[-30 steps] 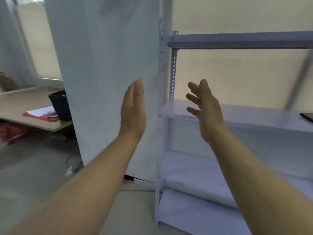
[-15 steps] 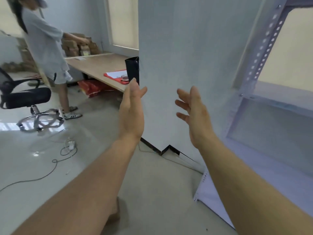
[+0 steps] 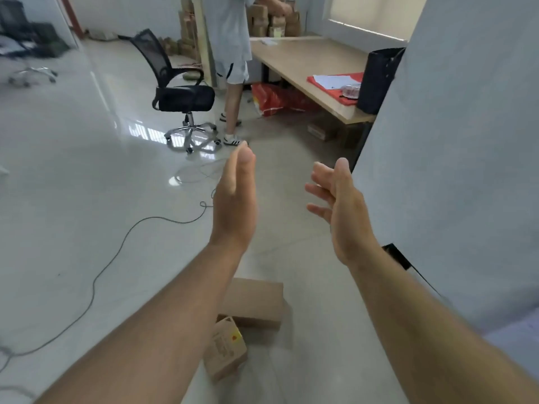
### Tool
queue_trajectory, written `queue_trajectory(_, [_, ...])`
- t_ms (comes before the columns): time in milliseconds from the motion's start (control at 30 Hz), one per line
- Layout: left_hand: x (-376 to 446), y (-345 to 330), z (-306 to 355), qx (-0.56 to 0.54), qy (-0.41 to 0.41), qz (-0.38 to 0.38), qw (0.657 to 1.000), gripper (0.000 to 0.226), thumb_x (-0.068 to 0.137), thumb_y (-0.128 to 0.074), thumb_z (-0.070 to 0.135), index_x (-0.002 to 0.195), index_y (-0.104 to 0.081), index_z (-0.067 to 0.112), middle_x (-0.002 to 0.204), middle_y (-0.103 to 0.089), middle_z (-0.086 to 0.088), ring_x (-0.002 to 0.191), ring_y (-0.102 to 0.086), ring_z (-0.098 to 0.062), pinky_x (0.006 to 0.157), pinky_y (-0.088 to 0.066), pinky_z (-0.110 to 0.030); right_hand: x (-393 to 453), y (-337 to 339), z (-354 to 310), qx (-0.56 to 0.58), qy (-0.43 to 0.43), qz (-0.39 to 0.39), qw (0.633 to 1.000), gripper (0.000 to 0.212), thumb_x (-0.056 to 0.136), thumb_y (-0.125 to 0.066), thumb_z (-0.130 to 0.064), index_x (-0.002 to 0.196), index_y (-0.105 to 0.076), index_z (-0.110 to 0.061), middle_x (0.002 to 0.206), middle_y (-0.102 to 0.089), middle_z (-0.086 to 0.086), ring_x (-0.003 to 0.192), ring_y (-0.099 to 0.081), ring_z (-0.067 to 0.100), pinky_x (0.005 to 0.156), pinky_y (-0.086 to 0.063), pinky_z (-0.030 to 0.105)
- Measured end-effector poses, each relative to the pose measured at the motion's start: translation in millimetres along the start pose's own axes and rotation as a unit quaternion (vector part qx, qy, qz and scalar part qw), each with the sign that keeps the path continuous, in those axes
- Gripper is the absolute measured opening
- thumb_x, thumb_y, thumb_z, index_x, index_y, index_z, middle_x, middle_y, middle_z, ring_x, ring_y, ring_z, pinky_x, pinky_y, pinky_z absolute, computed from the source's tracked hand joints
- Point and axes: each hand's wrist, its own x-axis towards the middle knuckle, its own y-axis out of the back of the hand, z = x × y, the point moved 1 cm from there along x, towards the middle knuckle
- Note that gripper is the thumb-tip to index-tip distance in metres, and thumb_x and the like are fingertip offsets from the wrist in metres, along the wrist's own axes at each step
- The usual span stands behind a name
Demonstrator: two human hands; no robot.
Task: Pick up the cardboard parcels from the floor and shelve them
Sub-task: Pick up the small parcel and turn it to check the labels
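Note:
Two cardboard parcels lie on the pale floor below my arms. The larger plain parcel (image 3: 256, 303) lies flat; a smaller printed parcel (image 3: 226, 349) with a red and yellow mark rests just in front of it, partly hidden by my left forearm. My left hand (image 3: 234, 199) is held out flat, edge-on, holding nothing. My right hand (image 3: 339, 208) is raised beside it with its fingers spread, also holding nothing. Both hands hover well above the parcels. The shelf is out of view except a pale corner at the lower right.
A white pillar (image 3: 455, 170) fills the right side. A grey cable (image 3: 116, 252) snakes across the floor at left. A black office chair (image 3: 180, 94) and a standing person (image 3: 230, 48) are ahead, beside a wooden table (image 3: 306, 62) with stacked boxes behind.
My view has swung left and down, away from the shelf and pillar toward the open floor. The two parcels have come into sight below my arms. My hands stay raised and apart.

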Motion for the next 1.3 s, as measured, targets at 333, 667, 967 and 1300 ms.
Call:
queue_trajectory(333, [48,87,-101,0.036,0.091,0.036,0.995,0.093,0.069,-0.019,0.077,0.145,-0.04,0.028,0.148,-0.049,0.005,0.136,-0.043,-0.007,0.113,-0.029,-0.028,43,-121,78,-0.003,-0.08,-0.061,0.995,0.058,0.097,-0.022,-0.049,0.132,-0.052,-0.015,0.132,-0.057,0.001,0.112,-0.058,0.01,0.101,-0.044,0.043])
queue_trajectory(667, [42,121,-207,0.052,0.209,0.071,0.974,0.094,0.069,-0.019,0.079,0.146,-0.037,0.029,0.152,-0.044,0.007,0.139,-0.039,-0.006,0.108,-0.025,-0.022,59,-176,172,-0.04,-0.176,-0.123,0.976,0.059,0.096,-0.023,-0.05,0.135,-0.051,-0.016,0.137,-0.054,0.001,0.114,-0.057,0.01,0.104,-0.041,0.047])
queue_trajectory(967, [19,125,-323,0.068,0.315,0.107,0.941,0.09,0.072,-0.02,0.078,0.148,-0.034,0.031,0.153,-0.041,0.009,0.14,-0.036,-0.007,0.116,-0.025,-0.031,77,-198,289,-0.05,-0.258,-0.151,0.953,0.059,0.095,-0.024,-0.051,0.134,-0.051,-0.016,0.135,-0.055,0.002,0.114,-0.057,0.009,0.106,-0.039,0.05])
queue_trajectory(1300, [-13,121,-470,0.06,0.415,0.155,0.895,0.083,0.076,-0.019,0.069,0.147,-0.035,0.028,0.152,-0.042,0.005,0.138,-0.04,-0.01,0.116,-0.03,-0.038,86,-205,441,-0.083,-0.336,-0.163,0.924,0.058,0.094,-0.024,-0.055,0.132,-0.053,-0.021,0.135,-0.056,0.0,0.108,-0.058,0.003,0.105,-0.04,0.044])
